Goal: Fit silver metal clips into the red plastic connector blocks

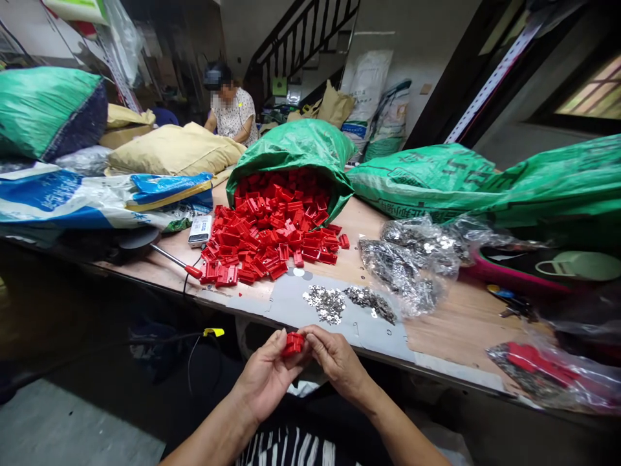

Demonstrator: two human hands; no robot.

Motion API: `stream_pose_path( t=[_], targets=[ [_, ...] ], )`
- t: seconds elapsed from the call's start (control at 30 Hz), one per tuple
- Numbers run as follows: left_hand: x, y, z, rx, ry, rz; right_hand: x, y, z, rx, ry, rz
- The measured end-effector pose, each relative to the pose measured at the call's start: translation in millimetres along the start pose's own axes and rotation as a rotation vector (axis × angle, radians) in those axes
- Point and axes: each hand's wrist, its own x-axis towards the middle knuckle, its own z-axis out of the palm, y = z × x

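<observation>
My left hand (pixel 266 375) holds a small red plastic part (pixel 293 344) in front of the table's near edge, the thumb along its side. My right hand (pixel 334 359) is closed in a pinch at the part's right side; whatever sits between those fingertips is too small or hidden to make out. Beyond the hands, on a grey mat, lie two small heaps of metal pieces, one shiny (pixel 326 304) and one darker (pixel 371 303). A large pile of like red parts (pixel 272 236) spills from a green woven sack (pixel 301 145).
Clear plastic bags of metal pieces (pixel 405 268) lie to the right, near a pink tray (pixel 485 272). A screwdriver-like tool (pixel 177 260) with a red tip and a small white box (pixel 200 230) are left of the pile. Full sacks (pixel 177 152) line the back; a person (pixel 235 113) sits beyond.
</observation>
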Motion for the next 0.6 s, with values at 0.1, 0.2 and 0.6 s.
stream_pose_path(
  t=[0.1,0.2,0.6],
  targets=[
    [3,-2,-15.8,0.126,0.003,0.018,11,6,-6,-0.119,0.028,0.069],
    [11,-4,-36.9,0.353,0.117,0.054,32,13,-15,-0.320,0.130,0.089],
    [17,0,-67.4,0.632,0.191,0.111,144,5,-4,-0.830,0.167,0.073]
  ],
)
